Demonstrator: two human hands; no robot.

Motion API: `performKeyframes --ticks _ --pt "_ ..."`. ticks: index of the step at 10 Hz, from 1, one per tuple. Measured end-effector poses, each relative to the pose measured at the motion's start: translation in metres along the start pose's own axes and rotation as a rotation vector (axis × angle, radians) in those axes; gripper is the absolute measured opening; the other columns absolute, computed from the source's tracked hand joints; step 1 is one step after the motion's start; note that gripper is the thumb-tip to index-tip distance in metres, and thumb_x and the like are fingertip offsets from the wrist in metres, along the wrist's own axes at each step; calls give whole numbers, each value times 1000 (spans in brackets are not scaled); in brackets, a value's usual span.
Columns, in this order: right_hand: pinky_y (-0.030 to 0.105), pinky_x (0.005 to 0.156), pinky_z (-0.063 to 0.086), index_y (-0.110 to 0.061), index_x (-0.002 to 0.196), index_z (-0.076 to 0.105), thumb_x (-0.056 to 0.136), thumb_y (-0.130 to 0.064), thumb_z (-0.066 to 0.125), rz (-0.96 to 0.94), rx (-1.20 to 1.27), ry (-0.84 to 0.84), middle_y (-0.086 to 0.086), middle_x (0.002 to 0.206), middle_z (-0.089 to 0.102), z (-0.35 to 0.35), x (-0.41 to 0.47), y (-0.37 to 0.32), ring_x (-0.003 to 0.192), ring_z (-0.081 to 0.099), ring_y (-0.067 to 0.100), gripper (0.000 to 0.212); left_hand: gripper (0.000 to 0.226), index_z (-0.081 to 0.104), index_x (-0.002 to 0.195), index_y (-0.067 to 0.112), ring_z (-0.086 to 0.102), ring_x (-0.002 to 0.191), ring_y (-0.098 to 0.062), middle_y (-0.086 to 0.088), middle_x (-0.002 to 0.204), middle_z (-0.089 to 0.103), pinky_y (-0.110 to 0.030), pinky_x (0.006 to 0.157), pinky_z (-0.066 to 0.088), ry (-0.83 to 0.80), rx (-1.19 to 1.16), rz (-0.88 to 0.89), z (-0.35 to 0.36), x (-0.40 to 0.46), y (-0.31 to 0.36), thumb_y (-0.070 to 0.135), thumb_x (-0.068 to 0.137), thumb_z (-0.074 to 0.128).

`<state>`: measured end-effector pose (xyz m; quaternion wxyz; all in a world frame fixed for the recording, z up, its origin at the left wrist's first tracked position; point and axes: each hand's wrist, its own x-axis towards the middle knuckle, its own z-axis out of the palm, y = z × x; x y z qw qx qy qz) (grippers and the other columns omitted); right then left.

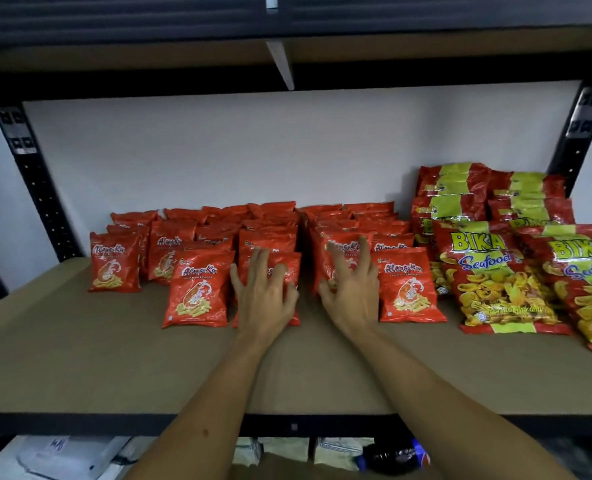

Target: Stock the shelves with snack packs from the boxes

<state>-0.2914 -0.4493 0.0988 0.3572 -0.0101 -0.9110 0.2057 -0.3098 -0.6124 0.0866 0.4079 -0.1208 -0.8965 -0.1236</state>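
I am looking down at a brown board shelf (79, 358) in a black metal rack, where rows of small red prawn-cracker snack packs (197, 289) are standing upright, filling the middle of the board back to the white wall (218, 150). My left hand (265, 292) is lying flat, fingers spread, against the front of one red pack (289, 268) in the middle of those rows; its grip is released, pressing rather than grasping. My right hand (351, 292) is reaching to the next column, just right of the dark gap between the rows, fingers splayed over another red pack (325, 265); its grip is also released, touching the pack's face. Right of the red packs, larger red-and-green seafood chip bags (495, 278) are leaning in stacks, the rear ones piled higher. Below the shelf's front edge, pale packets (336, 452) are showing on a lower level.
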Motion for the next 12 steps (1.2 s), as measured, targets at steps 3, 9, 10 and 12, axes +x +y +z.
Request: performKeyframes --ticks 3,9,10,12 --pt "61 117 6 -30 156 1 98 -55 27 -263 -263 -258 10 162 -17 12 8 13 148 -19 32 69 61 26 151 20 3 150 -27 -13 161 10 -69 109 8 -122 105 -72 10 11 4 46 95 30" --pt "52 117 -7 -32 154 20 97 -54 27 -278 -152 -200 7 164 0 13 8 24 150 -10 23 61 65 38 146 15 19 147 -33 -21 154 29 -67 110 17 -156 107 -113 20 21 -2 52 93 29" --pt "52 118 3 -23 150 33 95 -45 30 -261 -156 -157 12 161 19 8 -3 21 150 6 28 59 64 41 143 12 21 146 -33 -21 153 31 -67 109 19 -159 131 -93 14 13 -8 49 93 29" --pt "55 117 8 -18 145 42 91 -31 51 -197 -214 -96 16 155 31 -16 -5 43 149 16 32 56 57 46 139 12 26 144 -34 -22 151 34 -66 108 23 -143 108 -97 4 9 -1 42 93 31"
